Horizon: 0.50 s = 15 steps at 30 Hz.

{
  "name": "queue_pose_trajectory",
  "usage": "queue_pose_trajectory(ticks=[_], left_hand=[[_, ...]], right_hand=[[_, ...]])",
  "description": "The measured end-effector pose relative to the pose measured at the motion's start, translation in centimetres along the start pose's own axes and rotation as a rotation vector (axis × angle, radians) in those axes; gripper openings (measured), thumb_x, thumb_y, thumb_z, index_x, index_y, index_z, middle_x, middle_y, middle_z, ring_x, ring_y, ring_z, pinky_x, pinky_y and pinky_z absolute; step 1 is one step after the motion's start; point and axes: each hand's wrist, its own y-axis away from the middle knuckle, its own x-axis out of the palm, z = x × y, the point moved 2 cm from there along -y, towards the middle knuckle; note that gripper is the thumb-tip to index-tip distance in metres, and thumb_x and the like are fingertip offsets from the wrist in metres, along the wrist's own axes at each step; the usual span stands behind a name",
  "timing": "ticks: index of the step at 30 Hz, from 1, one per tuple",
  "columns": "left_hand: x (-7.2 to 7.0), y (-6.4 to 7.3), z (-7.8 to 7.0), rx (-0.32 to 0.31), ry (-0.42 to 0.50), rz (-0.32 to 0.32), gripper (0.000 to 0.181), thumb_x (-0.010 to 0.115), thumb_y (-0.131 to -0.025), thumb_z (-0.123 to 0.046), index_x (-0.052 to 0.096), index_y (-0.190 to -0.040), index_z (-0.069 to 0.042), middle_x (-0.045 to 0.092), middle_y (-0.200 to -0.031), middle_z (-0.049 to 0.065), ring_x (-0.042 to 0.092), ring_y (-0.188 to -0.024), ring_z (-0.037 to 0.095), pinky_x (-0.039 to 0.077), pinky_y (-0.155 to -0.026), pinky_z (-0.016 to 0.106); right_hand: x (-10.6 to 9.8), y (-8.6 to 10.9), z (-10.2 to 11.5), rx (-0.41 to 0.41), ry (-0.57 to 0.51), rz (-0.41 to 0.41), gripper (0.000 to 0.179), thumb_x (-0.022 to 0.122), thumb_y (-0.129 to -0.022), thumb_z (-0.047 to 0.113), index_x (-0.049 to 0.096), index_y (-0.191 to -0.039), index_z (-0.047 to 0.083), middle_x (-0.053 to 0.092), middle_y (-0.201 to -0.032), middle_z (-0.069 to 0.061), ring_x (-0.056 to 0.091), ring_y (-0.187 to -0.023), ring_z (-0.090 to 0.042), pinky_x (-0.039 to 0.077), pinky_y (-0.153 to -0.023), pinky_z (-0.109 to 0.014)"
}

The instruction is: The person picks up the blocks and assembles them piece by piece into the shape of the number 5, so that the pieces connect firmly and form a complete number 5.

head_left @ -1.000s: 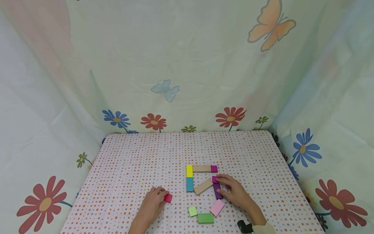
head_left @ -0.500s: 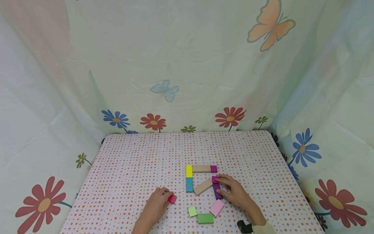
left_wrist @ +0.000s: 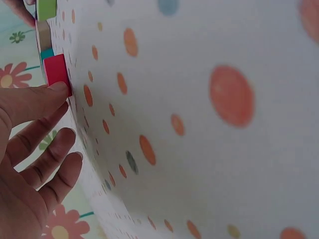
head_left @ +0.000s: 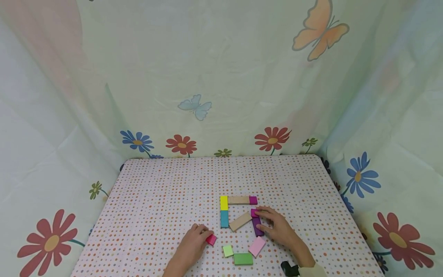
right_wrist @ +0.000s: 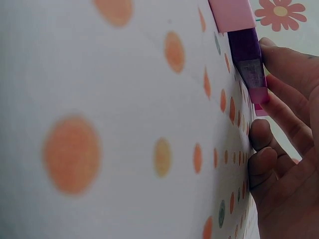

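Observation:
My left hand [head_left: 190, 248] pinches a small red block [head_left: 212, 240] between thumb and fingers, low over the tabletop; the left wrist view has this red block [left_wrist: 56, 72] at the thumb tip. At the right, my right hand [head_left: 282, 231] rests its thumb on a dark purple block [head_left: 257, 227] and its forefinger on a small magenta block [head_left: 254, 212] adjoining it. In the right wrist view the purple block [right_wrist: 245, 50] lies against a pink one, under the thumb. A slanted wooden block [head_left: 241, 222] reaches toward the magenta block.
Yellow [head_left: 224, 202] and teal [head_left: 224, 219] blocks form a column, with a wooden block [head_left: 238, 200] and another magenta block [head_left: 253, 200] across the top. Pink [head_left: 257, 246], green [head_left: 243, 259] and light green [head_left: 227, 251] blocks lie nearer. A dark object [head_left: 289, 269] sits by the right sleeve.
My left hand has moved right and slightly toward me with the red block, closer to the light green block. The right hand and the other blocks stay put.

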Motion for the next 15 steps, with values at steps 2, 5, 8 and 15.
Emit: queue_pose_trajectory(ticks=[2,5,8,15], left_hand=[[0.2,-0.1,-0.2,-0.005,-0.012,0.022,0.031,0.079,-0.095,-0.013,0.077,-0.125,-0.019,0.072,-0.117,-0.003,0.062,-0.107,0.015,0.058,-0.094,0.032],[0.2,-0.3,-0.5,-0.019,-0.014,0.056,0.032,0.079,-0.095,-0.014,0.076,-0.126,-0.020,0.071,-0.118,-0.004,0.061,-0.108,0.014,0.057,-0.094,0.032],[0.2,-0.4,-0.7,-0.023,-0.014,0.070,0.033,0.079,-0.094,-0.013,0.076,-0.127,-0.021,0.071,-0.119,-0.005,0.060,-0.108,0.014,0.057,-0.092,0.032],[0.2,-0.2,-1.2,0.010,-0.033,0.037,0.036,0.082,-0.091,-0.012,0.076,-0.125,-0.022,0.071,-0.117,-0.004,0.059,-0.103,0.012,0.057,-0.086,0.028]], right_hand=[[0.0,0.1,0.0,-0.006,0.002,-0.003,0.047,0.082,-0.093,0.024,0.071,-0.139,0.016,0.062,-0.151,-0.008,0.064,-0.128,-0.031,0.053,-0.087,-0.025],[0.0,0.1,0.0,-0.010,-0.003,-0.002,0.047,0.081,-0.094,0.024,0.070,-0.139,0.015,0.062,-0.152,-0.008,0.059,-0.137,-0.038,0.053,-0.090,-0.026],[0.0,0.1,0.1,-0.011,0.002,-0.003,0.047,0.081,-0.095,0.025,0.070,-0.139,0.015,0.062,-0.152,-0.008,0.059,-0.137,-0.038,0.053,-0.089,-0.027],[0.0,0.1,0.1,-0.019,0.014,-0.024,0.047,0.082,-0.093,0.022,0.072,-0.138,0.015,0.063,-0.150,-0.009,0.060,-0.138,-0.039,0.056,-0.094,-0.030]])
